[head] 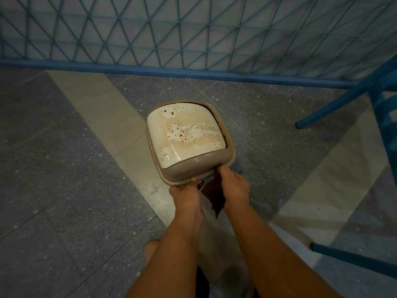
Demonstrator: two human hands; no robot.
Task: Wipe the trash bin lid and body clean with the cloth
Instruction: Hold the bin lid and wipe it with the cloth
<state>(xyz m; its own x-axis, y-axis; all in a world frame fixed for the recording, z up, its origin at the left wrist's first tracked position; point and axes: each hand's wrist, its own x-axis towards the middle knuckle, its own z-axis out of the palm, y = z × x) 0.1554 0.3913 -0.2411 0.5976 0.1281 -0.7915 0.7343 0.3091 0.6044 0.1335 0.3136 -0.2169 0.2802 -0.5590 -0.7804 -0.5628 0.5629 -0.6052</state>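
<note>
A small trash bin stands on the floor below me, seen from above. Its cream swing lid (187,134) is streaked and spotted with brown stains, set in a taupe rim (189,172). My left hand (185,193) grips the near edge of the rim with the thumb on top. My right hand (233,186) is closed on a dark brown cloth (216,198) and presses against the near right corner of the bin. The cloth hangs down between my two hands. The bin's body is mostly hidden under the lid.
A blue metal lattice fence (193,39) runs across the far side, its bottom rail (171,70) just beyond the bin. Blue chair legs (343,100) stand at the right, another blue bar (352,258) at lower right. The floor is grey speckled tile with beige bands (96,104).
</note>
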